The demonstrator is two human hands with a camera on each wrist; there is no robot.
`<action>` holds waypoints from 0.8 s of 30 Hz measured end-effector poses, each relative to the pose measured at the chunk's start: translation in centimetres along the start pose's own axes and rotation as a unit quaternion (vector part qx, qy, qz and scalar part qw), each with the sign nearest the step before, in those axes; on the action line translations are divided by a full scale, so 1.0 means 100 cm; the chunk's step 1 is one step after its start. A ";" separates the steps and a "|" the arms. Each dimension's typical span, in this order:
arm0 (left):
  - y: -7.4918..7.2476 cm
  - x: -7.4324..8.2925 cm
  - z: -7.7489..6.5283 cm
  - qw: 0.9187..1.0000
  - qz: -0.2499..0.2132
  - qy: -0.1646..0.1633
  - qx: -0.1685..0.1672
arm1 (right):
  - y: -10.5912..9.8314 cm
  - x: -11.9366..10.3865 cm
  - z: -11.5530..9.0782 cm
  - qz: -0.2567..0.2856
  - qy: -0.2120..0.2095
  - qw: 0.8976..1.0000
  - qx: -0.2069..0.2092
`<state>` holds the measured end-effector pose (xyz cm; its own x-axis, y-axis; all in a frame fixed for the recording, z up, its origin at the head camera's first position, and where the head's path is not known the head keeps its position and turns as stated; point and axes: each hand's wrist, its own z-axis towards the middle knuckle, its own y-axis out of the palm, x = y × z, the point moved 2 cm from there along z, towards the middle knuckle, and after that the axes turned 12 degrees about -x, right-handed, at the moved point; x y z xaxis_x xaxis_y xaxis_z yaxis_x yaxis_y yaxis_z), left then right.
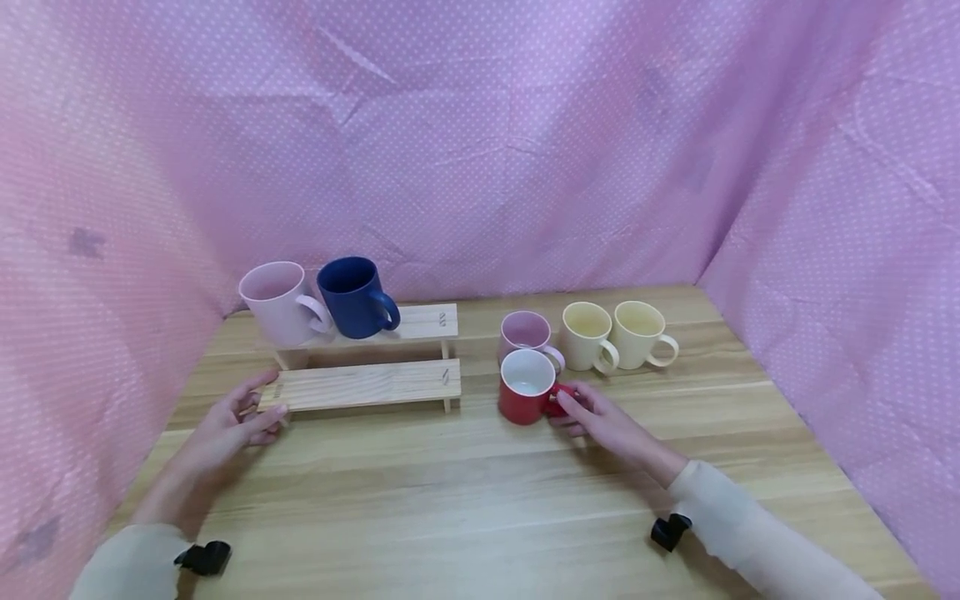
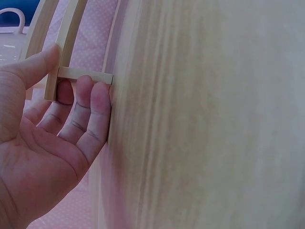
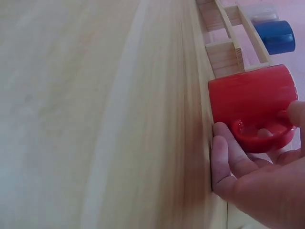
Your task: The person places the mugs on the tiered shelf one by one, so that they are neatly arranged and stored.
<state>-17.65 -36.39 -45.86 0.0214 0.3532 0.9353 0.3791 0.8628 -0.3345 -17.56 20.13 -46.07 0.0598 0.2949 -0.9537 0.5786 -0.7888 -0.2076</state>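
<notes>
A two-tier wooden rack (image 1: 360,387) stands at the left of the table. At the left end of its lower board, my left hand (image 1: 232,421) pinches the wood, thumb on top and fingers beneath, as the left wrist view shows. My right hand (image 1: 607,425) holds a red mug (image 1: 517,406) with a white inside by its handle; the fingers are around the handle (image 3: 262,143). The mug is upright, at the table surface or barely above it; which one I cannot tell. Just behind it is a pink-purple mug (image 1: 523,329), partly hidden by the red one.
On the rack's upper board sit a pale pink mug (image 1: 281,308) and a dark blue mug (image 1: 352,304). Two cream-yellow mugs (image 1: 582,343) stand side by side at the right back of the wooden table (image 1: 465,500). Pink dotted cloth (image 1: 480,167) hangs behind and at both sides.
</notes>
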 end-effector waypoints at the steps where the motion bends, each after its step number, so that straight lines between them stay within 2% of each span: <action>1: 0.001 0.000 0.001 1.000 -0.002 -0.001 -0.001 | 0.000 -0.001 0.001 -0.001 0.003 1.000 0.003; 6: 0.002 -0.001 0.003 1.000 -0.009 -0.001 -0.003 | 0.001 -0.004 0.001 0.001 0.014 1.000 0.009; 14: 0.000 0.000 -0.002 1.000 -0.008 -0.015 0.016 | 0.003 -0.009 0.005 0.008 0.017 1.000 -0.008; 24: 0.000 0.000 -0.001 1.000 -0.022 0.005 0.003 | -0.002 -0.011 0.004 0.024 0.024 0.999 -0.043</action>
<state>-17.58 -36.44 -45.82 0.0152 0.3117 0.9501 0.3739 0.8795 -0.2945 -18.12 19.76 -45.07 0.1274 0.2848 -0.9501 0.6412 -0.7545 -0.1402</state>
